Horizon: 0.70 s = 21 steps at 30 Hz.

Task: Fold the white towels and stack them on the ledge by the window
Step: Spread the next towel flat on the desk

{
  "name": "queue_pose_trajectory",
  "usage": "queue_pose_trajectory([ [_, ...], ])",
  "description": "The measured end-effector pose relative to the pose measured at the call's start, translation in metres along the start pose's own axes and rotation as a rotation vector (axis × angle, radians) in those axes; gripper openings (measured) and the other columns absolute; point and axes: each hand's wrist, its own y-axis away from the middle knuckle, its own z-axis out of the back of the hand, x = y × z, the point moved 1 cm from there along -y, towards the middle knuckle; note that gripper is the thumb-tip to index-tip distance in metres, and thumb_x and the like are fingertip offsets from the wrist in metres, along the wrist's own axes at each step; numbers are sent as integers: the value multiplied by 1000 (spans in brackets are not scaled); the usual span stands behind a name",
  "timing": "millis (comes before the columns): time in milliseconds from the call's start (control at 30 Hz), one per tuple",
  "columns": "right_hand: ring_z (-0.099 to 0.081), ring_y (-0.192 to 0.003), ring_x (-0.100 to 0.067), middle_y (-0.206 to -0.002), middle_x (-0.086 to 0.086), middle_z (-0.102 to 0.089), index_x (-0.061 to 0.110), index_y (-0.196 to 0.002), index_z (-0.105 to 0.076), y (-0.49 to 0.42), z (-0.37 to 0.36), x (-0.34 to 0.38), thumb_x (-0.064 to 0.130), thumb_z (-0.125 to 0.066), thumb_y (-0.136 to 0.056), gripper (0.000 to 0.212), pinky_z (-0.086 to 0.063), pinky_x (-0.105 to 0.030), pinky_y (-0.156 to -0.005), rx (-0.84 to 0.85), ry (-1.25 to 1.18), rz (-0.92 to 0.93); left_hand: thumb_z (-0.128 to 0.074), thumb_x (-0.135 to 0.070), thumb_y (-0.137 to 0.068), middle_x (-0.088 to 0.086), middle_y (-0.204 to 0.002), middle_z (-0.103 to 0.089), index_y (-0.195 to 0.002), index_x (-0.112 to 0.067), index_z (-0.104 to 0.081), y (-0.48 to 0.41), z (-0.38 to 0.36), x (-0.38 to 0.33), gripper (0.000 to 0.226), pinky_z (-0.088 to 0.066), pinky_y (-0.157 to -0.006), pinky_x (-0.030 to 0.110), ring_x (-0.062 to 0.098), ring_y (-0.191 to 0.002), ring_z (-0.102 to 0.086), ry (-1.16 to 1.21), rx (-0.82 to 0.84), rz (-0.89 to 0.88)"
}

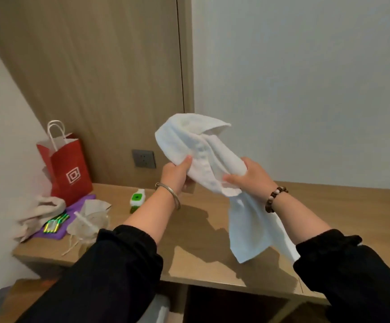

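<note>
White terry cloth fills the centre of the frame: a crumpled white towel (203,150) is held in the air above the light wooden table (196,243). Its upper part is bunched and twisted between our hands, and a loose tail hangs at lower right over the table's near edge. Our left grip (175,174) pinches the towel's left side, thumb pressed on the front with the fingers behind the cloth. Our right grip (251,176) is curled round a thick gathered roll of it.

We judge that we are at the opening-out stage, since no fold has been made and no clean edge is showing. To do this well we should not fold from the bunch. We loosen the right grip enough to let the roll fall free, then run both grips outward along one hem until each holds a corner. A short shake should drop the cloth flat, and the bare stretch of table below us is the place to lay it and square the edges.

We keep the hanging tail away from the lower left of the frame. There a red paper bag with white handles (69,170), a small green and white bottle (136,200) and a heap of beige cloth (42,210) sit on the table and could snag or be swept. The ledge by the window is not in view, so stacking must wait.
</note>
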Motion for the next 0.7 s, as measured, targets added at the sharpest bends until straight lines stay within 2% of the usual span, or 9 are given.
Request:
queue_pose_trajectory([
  [67, -55, -70, 7, -84, 16, -62, 32, -84, -56, -13, 25, -17, 36, -68, -83, 13, -38, -9, -50, 23, 61, -45, -57, -19, -94, 11, -77, -62, -82, -9, -58, -28, -15, 14, 16, -43, -44, 25, 24, -62, -57, -77, 45, 88],
  [133, -55, -69, 6, -81, 17, -62, 30, -82, -60, -24, 48, -32, 33, -69, -83, 9, -38, -13, -53, -12, 135, -80, -55, -15, -95, 5, -66, -62, -90, -6, -57, -51, -27, 28, 10, -47, -44, 25, 18, -55, -57, -112, 136, 216],
  [233, -50, -66, -11, -73, 6, -54, 21, -74, -51, -41, 75, -53, 24, -71, -80, 21, -31, -26, -54, -67, 359, -111, -51, -15, -97, -5, -48, -57, -88, -10, -54, -79, -41, 49, 11, -50, -46, 25, 9, -45, -54, -394, 369, 401],
  [300, -49, -72, -23, -75, -1, -51, 16, -74, -45, -51, 87, -71, 18, -68, -81, 24, -27, -31, -56, -64, 562, -119, -52, -15, -96, -3, -51, -56, -82, -12, -52, -99, -48, 63, 15, -43, -38, 17, 6, -37, -52, -666, 415, 365],
  [367, -55, -87, -30, -88, -9, -57, 14, -87, -52, -56, 102, -97, 12, -61, -83, 10, -33, -32, -63, -139, 710, -166, -56, -15, -93, 2, -73, -61, -93, -10, -55, -119, -49, 80, 5, -44, -40, 17, 11, -56, -60, -997, 423, 275],
  [433, -49, -115, -33, -124, -14, -54, 14, -124, -51, -54, 113, -131, 9, -56, -86, 38, -41, -38, -87, -232, 807, -234, -64, -15, -87, 13, -124, -56, -132, -5, -43, -139, -49, 107, 51, -51, -77, 24, 27, -106, -59, -1237, 437, 208],
  [500, -33, -134, -32, -148, -14, -33, 14, -145, -28, -46, 115, -166, 18, -53, -91, 60, -31, -42, -108, -243, 859, -330, -71, -19, -82, 16, -151, -27, -150, -11, -10, -146, -58, 132, 92, -35, -107, 37, 33, -136, -32, -1283, 405, 118],
  [567, -24, -140, -30, -155, -13, -21, 12, -149, -17, -38, 112, -197, 30, -52, -93, 68, -23, -44, -113, -175, 866, -403, -67, -22, -83, 15, -153, -23, -151, -15, -4, -143, -79, 154, 93, -27, -112, 41, 34, -140, -23, -1316, 437, 6],
  [700, -15, -143, -26, -158, -8, -10, 18, -149, -14, -23, 107, -255, 46, -54, -89, 77, -22, -49, -113, 16, 876, -524, -60, -23, -87, 10, -153, -26, -150, -18, -16, -134, -139, 196, 77, -24, -113, 36, 30, -140, -25, -1361, 623, -99],
])
